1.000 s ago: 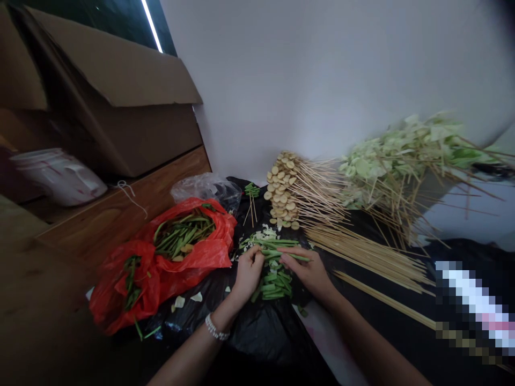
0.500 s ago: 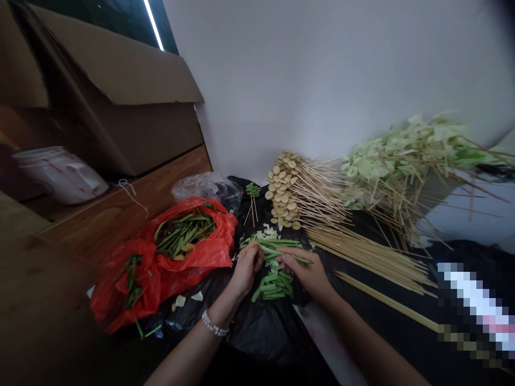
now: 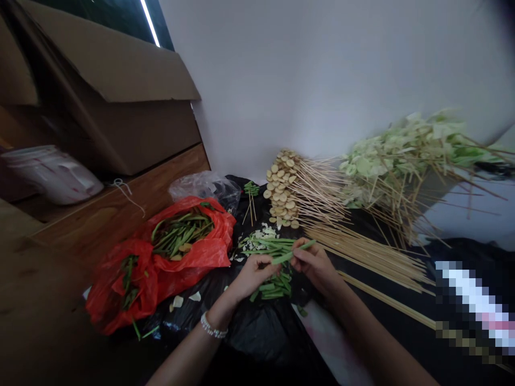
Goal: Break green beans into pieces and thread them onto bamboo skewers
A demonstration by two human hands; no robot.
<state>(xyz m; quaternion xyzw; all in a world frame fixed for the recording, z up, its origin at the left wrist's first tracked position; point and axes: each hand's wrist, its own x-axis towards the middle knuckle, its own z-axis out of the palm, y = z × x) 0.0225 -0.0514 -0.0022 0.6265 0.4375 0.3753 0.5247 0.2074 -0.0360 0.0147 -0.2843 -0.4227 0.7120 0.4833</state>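
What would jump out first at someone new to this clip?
The eye goes to the centre, where the left hand and right hand pinch a green stalk over a black plastic sheet. To the left, a bright red plastic bag holds more green stalks. Upper right, bamboo skewers threaded with round tan slices and pale green leaves lie piled against the wall.

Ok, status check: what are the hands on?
Left hand, right hand: pinching one green stalk. More stalks below on black plastic. Bamboo skewers just right.
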